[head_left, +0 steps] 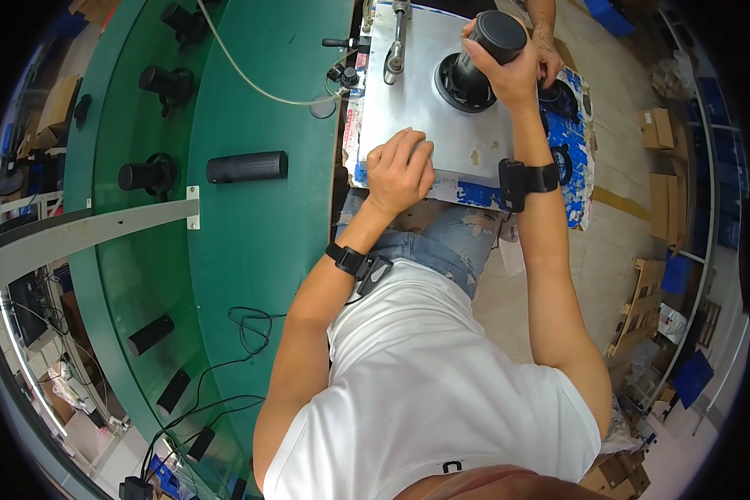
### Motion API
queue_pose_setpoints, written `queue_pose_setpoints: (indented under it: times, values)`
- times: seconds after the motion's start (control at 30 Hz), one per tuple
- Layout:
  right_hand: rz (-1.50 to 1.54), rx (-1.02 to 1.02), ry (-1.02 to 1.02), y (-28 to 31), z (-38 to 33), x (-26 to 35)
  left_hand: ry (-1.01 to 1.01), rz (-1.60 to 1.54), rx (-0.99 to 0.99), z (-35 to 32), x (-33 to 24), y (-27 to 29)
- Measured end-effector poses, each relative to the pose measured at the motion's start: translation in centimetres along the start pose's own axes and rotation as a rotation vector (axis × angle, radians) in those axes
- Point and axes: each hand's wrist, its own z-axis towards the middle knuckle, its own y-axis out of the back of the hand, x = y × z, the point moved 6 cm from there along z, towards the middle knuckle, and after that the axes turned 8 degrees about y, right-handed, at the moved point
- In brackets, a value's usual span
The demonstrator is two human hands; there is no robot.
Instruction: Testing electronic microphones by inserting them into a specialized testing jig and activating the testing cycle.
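Note:
My right hand (pixel 508 73) is wrapped round a black cylinder (pixel 502 35) with a flat, round end. The cylinder stands tilted in or over a black ring-shaped holder (pixel 465 86) on a silver metal plate (pixel 429 117); where the two meet is partly hidden. My left hand (pixel 400 171) rests at the plate's near left edge with its fingers curled in; its palm side is hidden. A metal lever clamp (pixel 395 54) stands on the plate, left of the cylinder.
A co-worker's hand (pixel 547 60) reaches black round parts (pixel 561 100) on the blue, worn surface at right. On the green bench (pixel 258 225) lies a black cylinder (pixel 247 167). Several more stand along the left strip. A clear hose (pixel 250 79) crosses the bench; a grey bracket (pixel 100 237) juts over it.

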Motion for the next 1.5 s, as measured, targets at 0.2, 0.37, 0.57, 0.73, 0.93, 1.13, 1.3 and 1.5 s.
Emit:
queue_pose_setpoints:
  times: [0.2,0.37,0.57,0.73,0.93,1.13,1.3,1.5]
  values:
    - [0.180,-0.215,-0.106,-0.3,-2.0,0.8,0.017,0.013,0.017,-0.4,0.4,-0.1]
    - [-0.157,-0.283,-0.216,0.0,-4.6,-3.0,0.020,-0.001,0.011,-0.4,0.3,-0.2]
    - [-0.277,-0.367,-0.229,-0.7,-5.0,-2.7,0.047,-0.023,-0.014,-0.5,0.3,0.4]
    - [0.208,0.076,-0.309,1.3,-1.3,-3.2,0.149,-0.296,0.210,1.5,0.4,2.0]
    - [-0.076,-0.291,-0.069,-0.3,-2.5,-1.7,0.331,-0.415,-0.086,8.9,9.5,5.5]
    - [-0.225,-0.339,0.035,0.0,-3.4,-2.5,0.389,0.298,0.288,13.5,21.8,-3.3]
    - [-0.257,-0.360,0.035,0.9,-3.8,-2.4,0.567,0.225,0.592,12.6,21.5,-5.5]
    - [-0.247,-0.380,-0.014,0.2,-2.8,-1.3,0.534,0.078,0.635,11.9,24.8,-5.9]
